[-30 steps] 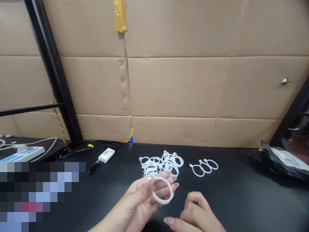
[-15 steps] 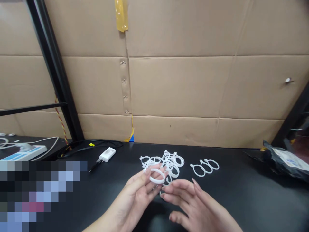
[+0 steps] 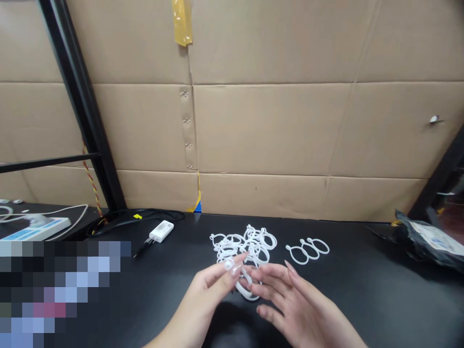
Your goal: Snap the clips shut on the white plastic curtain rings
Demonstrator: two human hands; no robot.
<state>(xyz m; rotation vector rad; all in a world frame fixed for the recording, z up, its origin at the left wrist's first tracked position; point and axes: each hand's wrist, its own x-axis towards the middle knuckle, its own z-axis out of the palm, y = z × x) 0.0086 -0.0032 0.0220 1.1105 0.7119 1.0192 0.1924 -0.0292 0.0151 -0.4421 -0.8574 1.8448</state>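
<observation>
Left hand pinches a white ring at its knob, probably so the round part stays free. Right hand has fingers loosely spread just beside it; contact can't be told. Beyond, a pile of rings on the black worktop, seemingly for easy reach. Three rings overlap rightward, apparently kept separate. Charger lies left, well apart.
</observation>
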